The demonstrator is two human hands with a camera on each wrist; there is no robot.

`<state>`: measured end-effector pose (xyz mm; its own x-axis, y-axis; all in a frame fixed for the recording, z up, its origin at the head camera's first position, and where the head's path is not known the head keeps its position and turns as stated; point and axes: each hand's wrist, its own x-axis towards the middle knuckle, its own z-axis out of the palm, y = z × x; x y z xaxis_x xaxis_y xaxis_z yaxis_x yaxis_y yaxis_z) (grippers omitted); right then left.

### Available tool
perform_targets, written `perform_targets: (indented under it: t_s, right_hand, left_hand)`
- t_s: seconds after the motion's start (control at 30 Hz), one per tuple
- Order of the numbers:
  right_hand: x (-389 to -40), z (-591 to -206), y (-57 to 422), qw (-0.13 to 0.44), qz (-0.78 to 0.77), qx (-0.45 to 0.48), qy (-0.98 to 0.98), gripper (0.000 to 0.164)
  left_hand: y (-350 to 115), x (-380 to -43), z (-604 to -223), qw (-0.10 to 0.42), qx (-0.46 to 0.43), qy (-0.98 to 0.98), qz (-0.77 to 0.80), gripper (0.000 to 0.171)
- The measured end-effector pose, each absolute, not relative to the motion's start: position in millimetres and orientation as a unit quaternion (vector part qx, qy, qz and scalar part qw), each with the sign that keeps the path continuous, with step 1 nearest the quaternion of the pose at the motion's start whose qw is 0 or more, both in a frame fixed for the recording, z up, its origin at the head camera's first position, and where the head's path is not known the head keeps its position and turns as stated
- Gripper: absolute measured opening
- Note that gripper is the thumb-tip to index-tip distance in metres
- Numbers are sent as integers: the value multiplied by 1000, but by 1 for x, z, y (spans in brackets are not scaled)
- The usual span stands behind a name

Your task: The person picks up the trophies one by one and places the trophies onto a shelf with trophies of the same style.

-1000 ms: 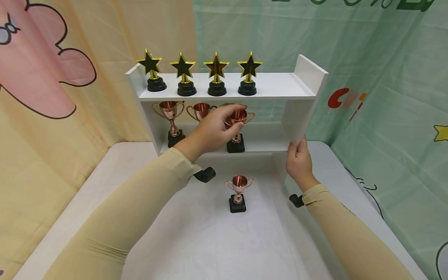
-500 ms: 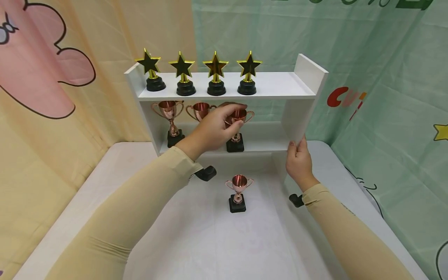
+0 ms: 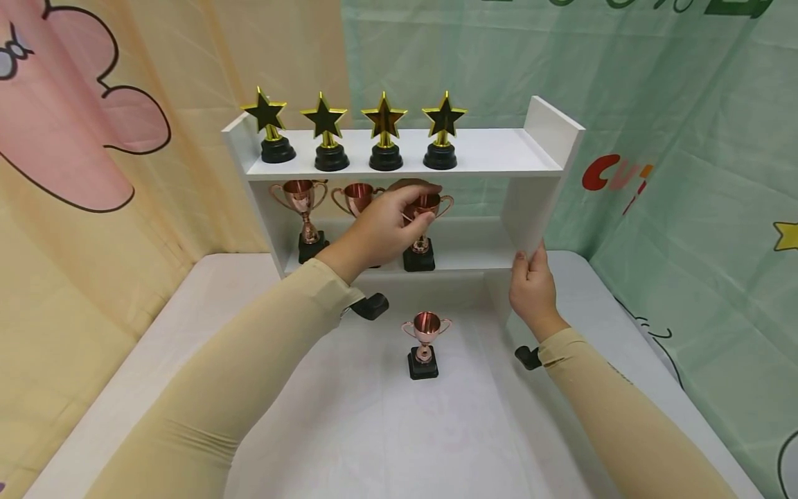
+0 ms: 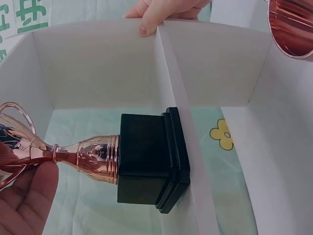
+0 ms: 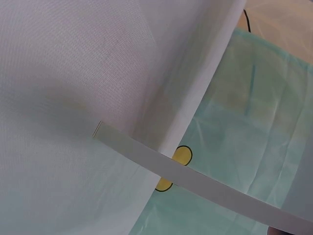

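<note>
Barely a stir: since half a second ago, the left hand [image 3: 385,225] has edged a touch toward three o'clock at the wrist, while everything else stays put. And look at that hold! Fingers curl round the bowl of the third cup [image 3: 420,256], thumb closed in under it, no slack showing; gripped up high, the black base is left free to sit flat. It's upright, touching the middle shelf [image 3: 474,246] near the front edge, and from the left wrist that contact shows well. Out at four o'clock, the right hand [image 3: 535,294] pinches the rack's side panel [image 3: 541,197], thumb at the front edge, presumably to steady it against any nudge.

Over at nine o'clock stand two more cups, the outer [image 3: 300,197] in plain sight, the inner [image 3: 358,199] half behind the hand; they look spaced so the handles clear one another. Up top, from ten to twelve, four stars [image 3: 385,128] face front in a row, likely for show. Down at six, one lone cup [image 3: 424,353] waits upright on the table [image 3: 399,443], within easy reach.
</note>
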<state>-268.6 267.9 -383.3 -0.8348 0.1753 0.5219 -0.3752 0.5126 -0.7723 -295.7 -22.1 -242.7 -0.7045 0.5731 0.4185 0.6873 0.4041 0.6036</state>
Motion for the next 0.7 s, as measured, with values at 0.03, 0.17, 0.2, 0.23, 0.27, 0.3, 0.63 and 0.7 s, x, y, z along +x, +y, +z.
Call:
perform_targets:
  t_s: [0.03, 0.17, 0.2, 0.23, 0.27, 0.3, 0.63, 0.7]
  right_hand:
    - [-268, -384, 268, 281, 488, 60, -824, 56]
    - [-268, -384, 268, 279, 481, 56, -829, 56]
    - [-268, -384, 268, 280, 479, 55, -830, 56]
    - [-269, -385, 269, 281, 478, 54, -830, 56]
    - [-268, -384, 268, 280, 478, 53, -831, 56]
    - [-268, -384, 268, 282, 477, 52, -831, 55]
    - [-269, -384, 267, 283, 489, 54, -823, 54]
    - [-269, -385, 267, 285, 489, 54, -823, 53]
  left_hand:
    - [-22, -296, -243, 73, -377, -834, -396, 46]
    - [-21, -299, -244, 78, -376, -832, -401, 46]
    - [-21, -299, -244, 80, -376, -831, -402, 45]
    - [-21, -300, -244, 81, -375, -831, -402, 45]
    - [-21, -300, -245, 80, -375, -831, -403, 45]
    - [-21, -300, -245, 80, -374, -831, -404, 45]
    - [-20, -301, -245, 71, -360, -835, -410, 46]
    - [-19, -301, -246, 70, -359, -835, -412, 46]
